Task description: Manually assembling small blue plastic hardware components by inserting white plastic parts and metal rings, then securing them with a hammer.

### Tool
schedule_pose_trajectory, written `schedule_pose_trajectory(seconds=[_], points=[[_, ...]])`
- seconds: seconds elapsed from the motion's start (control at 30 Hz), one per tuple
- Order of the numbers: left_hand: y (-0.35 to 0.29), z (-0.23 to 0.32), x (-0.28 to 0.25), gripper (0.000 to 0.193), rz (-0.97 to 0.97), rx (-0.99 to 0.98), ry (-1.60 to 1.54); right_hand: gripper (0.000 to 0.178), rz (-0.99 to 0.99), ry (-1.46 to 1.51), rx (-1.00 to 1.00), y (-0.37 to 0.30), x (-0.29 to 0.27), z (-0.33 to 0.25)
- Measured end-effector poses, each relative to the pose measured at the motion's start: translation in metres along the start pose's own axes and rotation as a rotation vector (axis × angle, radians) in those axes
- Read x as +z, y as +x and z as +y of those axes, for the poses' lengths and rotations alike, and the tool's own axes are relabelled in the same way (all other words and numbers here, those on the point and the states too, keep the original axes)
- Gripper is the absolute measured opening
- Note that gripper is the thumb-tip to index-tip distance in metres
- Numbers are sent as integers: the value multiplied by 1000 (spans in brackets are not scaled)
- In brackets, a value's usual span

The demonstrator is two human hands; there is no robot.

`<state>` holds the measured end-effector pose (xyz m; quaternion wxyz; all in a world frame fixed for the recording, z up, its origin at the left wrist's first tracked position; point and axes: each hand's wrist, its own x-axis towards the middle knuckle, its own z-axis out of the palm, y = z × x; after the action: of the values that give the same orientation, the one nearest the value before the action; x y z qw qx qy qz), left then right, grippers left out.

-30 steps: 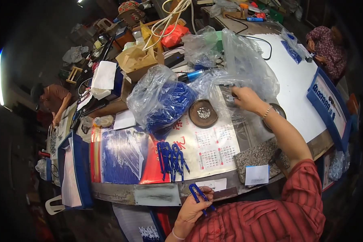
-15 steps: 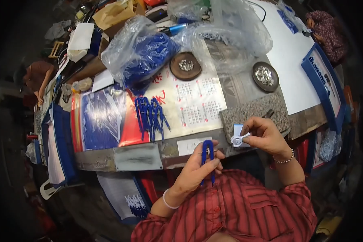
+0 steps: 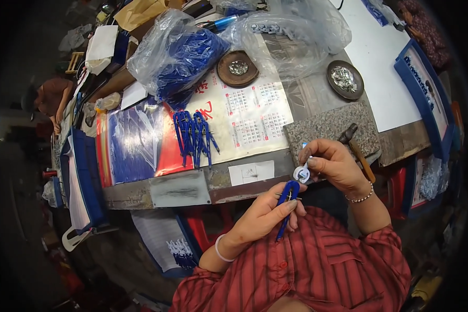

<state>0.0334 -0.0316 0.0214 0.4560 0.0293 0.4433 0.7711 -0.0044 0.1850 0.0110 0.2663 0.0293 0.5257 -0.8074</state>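
Observation:
My left hand (image 3: 271, 214) is closed on a blue two-legged plastic piece (image 3: 284, 210) that looks like a drawing compass. A thin metal pin runs crosswise near its rounded top. A small white plastic piece (image 3: 302, 173), with a ring and a short stem, is pinched in my right hand (image 3: 334, 165). The ring hangs just above the blue piece's top, and I cannot tell whether they touch. More blue two-legged pieces (image 3: 195, 136) lie in a row on the calendar sheet (image 3: 257, 122).
A hammer (image 3: 358, 152) rests on a stone slab (image 3: 330, 124). Two round dishes hold small metal parts, a brown one (image 3: 237, 79) and a darker one (image 3: 334, 88). Clear bags of blue parts (image 3: 190, 62) and white parts (image 3: 275, 31) lie farther back. Blue trays (image 3: 83, 179) stand around the table.
My left hand has moved right and up, tilting the blue piece. My right hand has brought the white piece slightly left and down toward it. The hammer head is now uncovered.

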Motion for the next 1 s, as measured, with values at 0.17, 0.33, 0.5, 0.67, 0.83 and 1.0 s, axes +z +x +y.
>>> schedule_pose_trajectory(seconds=[0.17, 0.33, 0.5, 0.67, 0.83, 1.0], points=[[2, -2, 0, 39, -20, 1, 22, 14, 5, 19, 24, 3, 1, 0], [2, -1, -1, 42, -28, -13, 9, 12, -17, -1, 22, 6, 6, -2], [4, 3, 0, 41, -58, -8, 18, 12, -27, -6, -12, 7, 10, -5], [5, 6, 0, 41, -58, 3, -14, 12, -99, -76, -83, 8, 13, -5], [6, 1, 0, 43, -24, 13, -11, 16, -128, -128, -97, 13, 15, 1], [8, -3, 1, 41, 1, 18, -64, 19, -95, -33, -66, 12, 17, 6]])
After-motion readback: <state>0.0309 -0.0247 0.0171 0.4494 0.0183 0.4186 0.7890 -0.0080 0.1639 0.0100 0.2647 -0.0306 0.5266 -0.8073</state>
